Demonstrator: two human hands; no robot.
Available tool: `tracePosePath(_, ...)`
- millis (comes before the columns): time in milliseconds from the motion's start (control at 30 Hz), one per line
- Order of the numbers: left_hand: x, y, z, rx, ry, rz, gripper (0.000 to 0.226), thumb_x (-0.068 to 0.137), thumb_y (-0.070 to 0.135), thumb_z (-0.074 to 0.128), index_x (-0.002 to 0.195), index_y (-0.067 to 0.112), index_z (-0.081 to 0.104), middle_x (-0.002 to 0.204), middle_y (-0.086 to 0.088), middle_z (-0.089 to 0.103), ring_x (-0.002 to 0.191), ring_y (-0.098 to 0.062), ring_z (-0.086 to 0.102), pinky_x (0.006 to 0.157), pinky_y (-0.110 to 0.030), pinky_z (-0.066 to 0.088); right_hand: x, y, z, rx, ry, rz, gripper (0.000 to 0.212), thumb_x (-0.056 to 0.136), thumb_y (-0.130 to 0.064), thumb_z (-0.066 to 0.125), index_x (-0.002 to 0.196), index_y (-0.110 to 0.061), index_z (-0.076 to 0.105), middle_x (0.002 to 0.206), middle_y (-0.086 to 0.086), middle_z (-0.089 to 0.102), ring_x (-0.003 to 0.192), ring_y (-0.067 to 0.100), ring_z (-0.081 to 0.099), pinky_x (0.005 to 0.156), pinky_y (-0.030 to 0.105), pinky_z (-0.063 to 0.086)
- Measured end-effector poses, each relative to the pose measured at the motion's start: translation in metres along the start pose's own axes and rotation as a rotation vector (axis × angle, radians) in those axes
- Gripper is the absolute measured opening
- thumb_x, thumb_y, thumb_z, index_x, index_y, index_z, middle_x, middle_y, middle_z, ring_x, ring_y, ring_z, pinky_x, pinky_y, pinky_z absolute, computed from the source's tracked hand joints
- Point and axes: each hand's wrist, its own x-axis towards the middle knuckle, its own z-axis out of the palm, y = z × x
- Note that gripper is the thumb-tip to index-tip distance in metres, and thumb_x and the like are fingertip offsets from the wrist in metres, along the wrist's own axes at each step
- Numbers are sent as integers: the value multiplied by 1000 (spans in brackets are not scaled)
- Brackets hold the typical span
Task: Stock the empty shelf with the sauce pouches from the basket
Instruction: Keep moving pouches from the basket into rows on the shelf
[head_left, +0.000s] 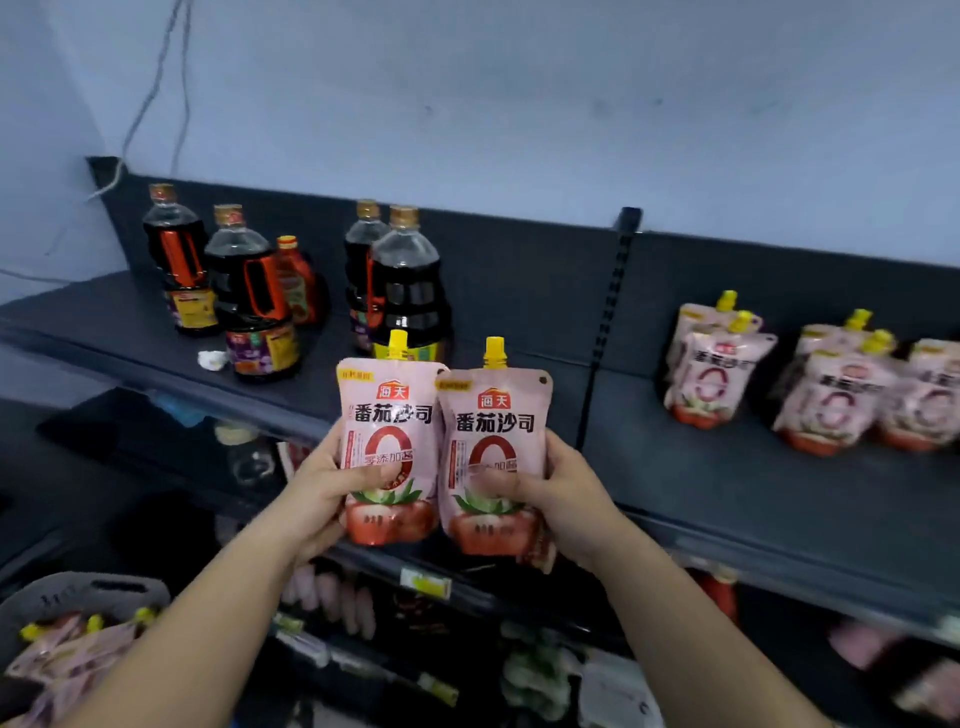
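Before the dark shelf (727, 499), each hand's fingers grip an upright pink pouch (387, 447) reading 海天番茄沙司.

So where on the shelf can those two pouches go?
The bare stretch of shelf between the soy sauce bottles and the standing pouches is free, as is its front strip. It is crowded at far right, where pouches bunch together.
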Motion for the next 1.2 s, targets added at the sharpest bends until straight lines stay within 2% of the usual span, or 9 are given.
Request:
tracePosePath(167, 23, -20, 107, 17, -184, -59, 67, 62, -4, 82, 124, 6, 58, 114, -24, 70, 94, -37, 71, 78, -50, 60, -64, -29, -83, 20, 202, -98, 42, 70, -12, 84, 108, -23, 69, 113, 11, 74, 103, 31, 71, 82, 44, 59)
tracePosePath(333, 53, -39, 196, 22, -339, -136, 73, 39, 22, 100, 105, 11, 71, 110, -22, 72, 93, -35, 73, 72, -44, 61, -110, -56, -150, 135, 352, -177, 45, 73, -4, 78, 114, -18, 65, 116, 17, 72, 103, 35, 70, 81, 49, 59)
tracePosePath(400, 67, -42, 225, 8, -405, -167, 71, 36, 21, 101, 101, 17, 73, 108, -19, 74, 94, -35, 73, 71, -44, 61, -121, -65, -172, 155, 413, -191, 53, 69, -3, 82, 117, -11, 62, 116, 20, 71, 101, 34, 70, 80, 44, 60)
tracePosePath(500, 91, -46, 263, 1, -490, -193, 76, 43, 14, 98, 112, 14, 67, 108, -18, 74, 94, -35, 73, 68, -41, 61, -131, -76, -203, 133, 486, -196, 50, 69, 0, 76, 117, -3, 61, 115, 25, 70, 98, 34, 70, 80, 43, 60)
tracePosePath(600, 121, -59, 307, -6, -556, -197, 58, 66, -4, 77, 120, 10, 61, 108, -18, 74, 93, -34, 74, 67, -39, 61, -139, -83, -240, 130, 577, -215, 42, 70, 2, 74, 111, -3, 65, 108, 21, 73, 94, 32, 72, 77, 42, 60)
tracePosePath(767, 155, -84, 374, 8, -681, -228, 59, 70, -7, 70, 125, 9, 59, 114, -18, 72, 101, -35, 71, 71, -41, 61, -154, -89, -296, 133, 725, -251, 39, 68, 1, 77, 105, -7, 69, 106, 18, 75, 91, 30, 74, 72, 38, 60)
tracePosePath(900, 164, -109, 417, 23, -716, -220, 62, 67, -7, 71, 127, 7, 56, 117, -20, 71, 106, -36, 69, 81, -46, 59, -169, -81, -332, 103, 768, -251, 41, 64, -5, 85, 103, -11, 73, 109, 20, 74, 95, 33, 73, 75, 40, 60)
tracePosePath(1033, 175, -136, 455, 51, -698, -219, 63, 63, -6, 73, 122, 9, 59, 112, -17, 73, 102, -33, 71, 76, -42, 61, -180, -72, -370, 77, 778, -238, 44, 68, -4, 83, 110, -7, 70, 113, 22, 72, 99, 35, 72, 78, 43, 59)
tracePosePath(1200, 185, -171, 501, 119, -661, -170, 62, 58, -2, 80, 116, 12, 62, 108, -13, 75, 102, -29, 72, 85, -46, 58, -197, -74, -431, 43, 755, -209, 40, 68, 0, 80, 107, -6, 72, 112, 25, 72, 98, 38, 71, 78, 43, 59)
